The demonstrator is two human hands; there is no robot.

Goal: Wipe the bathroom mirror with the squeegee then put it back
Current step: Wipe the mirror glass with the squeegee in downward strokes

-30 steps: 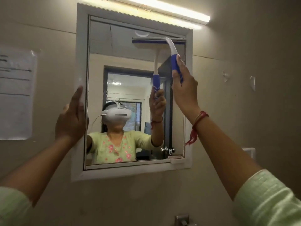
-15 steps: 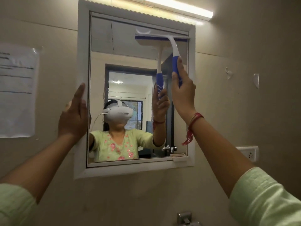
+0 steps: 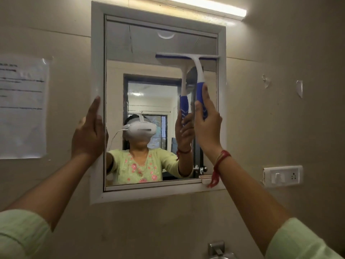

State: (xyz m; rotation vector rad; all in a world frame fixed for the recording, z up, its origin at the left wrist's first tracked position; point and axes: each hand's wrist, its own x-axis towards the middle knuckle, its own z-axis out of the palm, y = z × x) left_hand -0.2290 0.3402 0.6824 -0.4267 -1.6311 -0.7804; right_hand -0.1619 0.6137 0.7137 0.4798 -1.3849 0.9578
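Right hand is wrapped around the blue grip of the squeegee, fingers closed on the handle, thumb lying up along it. Squeegee is upright, white neck curving up to the blade. Blade is horizontal, pressed flat on the mirror glass in the upper right part, its right end touching the inner edge of the mirror frame. Glass above the blade shows a reflected ceiling and a faint curved mark.

Left hand is open, fingers straight and together, palm flat against the left side of the frame, roughly mid-height. Holds nothing.

Red thread sits on the right wrist, loose end hanging near the frame's lower right corner. Pale green sleeves at both bottom corners.

Wall: paper notice left of the mirror, switch plate on the right, tube light lit above the frame. Metal fitting at the bottom edge, partly cut off.
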